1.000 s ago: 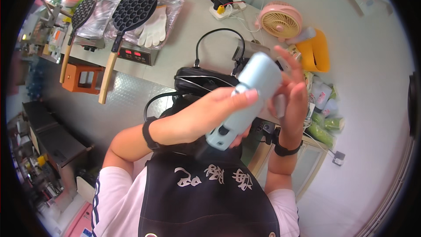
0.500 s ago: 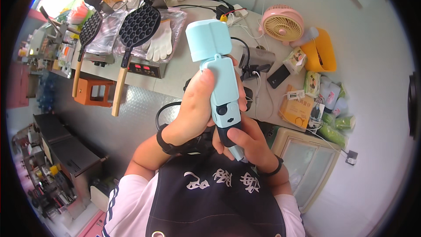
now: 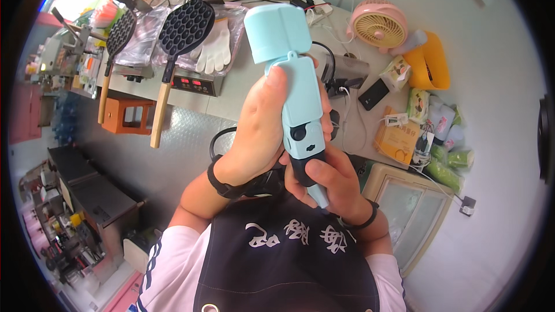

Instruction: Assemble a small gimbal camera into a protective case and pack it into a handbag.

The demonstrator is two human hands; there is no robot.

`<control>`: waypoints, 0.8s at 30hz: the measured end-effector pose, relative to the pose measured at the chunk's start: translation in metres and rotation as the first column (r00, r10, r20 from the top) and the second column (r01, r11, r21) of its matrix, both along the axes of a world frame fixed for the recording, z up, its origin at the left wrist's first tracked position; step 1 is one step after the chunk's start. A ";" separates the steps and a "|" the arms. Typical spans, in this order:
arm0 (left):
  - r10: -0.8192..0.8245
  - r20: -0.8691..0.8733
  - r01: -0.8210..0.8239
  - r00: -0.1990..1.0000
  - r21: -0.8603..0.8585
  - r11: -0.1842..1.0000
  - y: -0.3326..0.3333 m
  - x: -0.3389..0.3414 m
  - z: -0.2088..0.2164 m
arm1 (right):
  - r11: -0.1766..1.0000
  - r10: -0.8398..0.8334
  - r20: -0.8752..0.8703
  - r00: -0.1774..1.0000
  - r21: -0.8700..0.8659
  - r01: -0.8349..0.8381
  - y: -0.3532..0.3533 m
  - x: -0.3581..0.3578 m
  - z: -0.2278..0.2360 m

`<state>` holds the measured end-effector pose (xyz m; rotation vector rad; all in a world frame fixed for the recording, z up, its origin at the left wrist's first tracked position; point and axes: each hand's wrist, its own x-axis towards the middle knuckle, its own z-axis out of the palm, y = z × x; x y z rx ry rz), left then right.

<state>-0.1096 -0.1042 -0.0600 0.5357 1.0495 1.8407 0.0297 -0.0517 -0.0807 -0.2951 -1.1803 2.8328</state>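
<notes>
In front of my chest I hold what looks like a handheld gimbal camera [image 3: 302,95] in a light-blue cover, its boxy capped head pointing away from me and tilted a little left. My left hand [image 3: 258,118] is wrapped round its middle, thumb along the left edge. Lower down, my right hand [image 3: 335,179] grips the dark band near the bottom, with its thumb across the front. A round black button and a small dark cutout show between the hands. The fingers behind the camera are mostly hidden.
Two black waffle irons with wooden handles [image 3: 161,115] jut over the counter's left edge. White gloves [image 3: 214,49] lie beside them. Cables, a phone [image 3: 373,94], a pink fan [image 3: 378,25] and a yellow bin [image 3: 429,63] occupy the right side. An orange stool [image 3: 128,117] stands below.
The camera's capped head has risen a little farther from my body, and both hands keep their hold. The whole view has shifted slightly.
</notes>
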 end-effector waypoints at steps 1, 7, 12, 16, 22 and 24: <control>-0.005 -0.020 0.005 1.000 0.006 1.000 0.001 -0.001 0.002 | 1.000 0.002 0.004 1.000 -0.005 -0.002 0.001 0.000 0.000; -0.038 -0.171 0.040 0.985 0.009 0.999 0.005 -0.001 0.015 | 1.000 0.016 -0.170 0.985 -0.014 -0.019 0.005 0.000 0.000; -0.065 -0.184 0.066 0.981 -0.005 0.998 0.006 0.000 0.014 | 0.999 0.004 -0.098 0.995 0.044 0.000 0.006 0.003 0.005; -0.043 -0.151 0.042 0.988 -0.010 0.999 0.009 0.002 0.014 | 0.998 -0.019 -0.082 0.996 0.057 0.024 0.005 0.004 0.004; -0.051 -0.149 0.049 0.988 -0.020 0.999 0.010 0.004 0.021 | 0.997 -0.051 -0.138 0.989 0.048 0.058 0.004 0.003 -0.002; -0.067 -0.147 0.063 0.987 -0.035 0.997 0.011 0.004 0.022 | 0.997 -0.059 -0.151 0.987 0.049 0.067 0.005 0.003 -0.002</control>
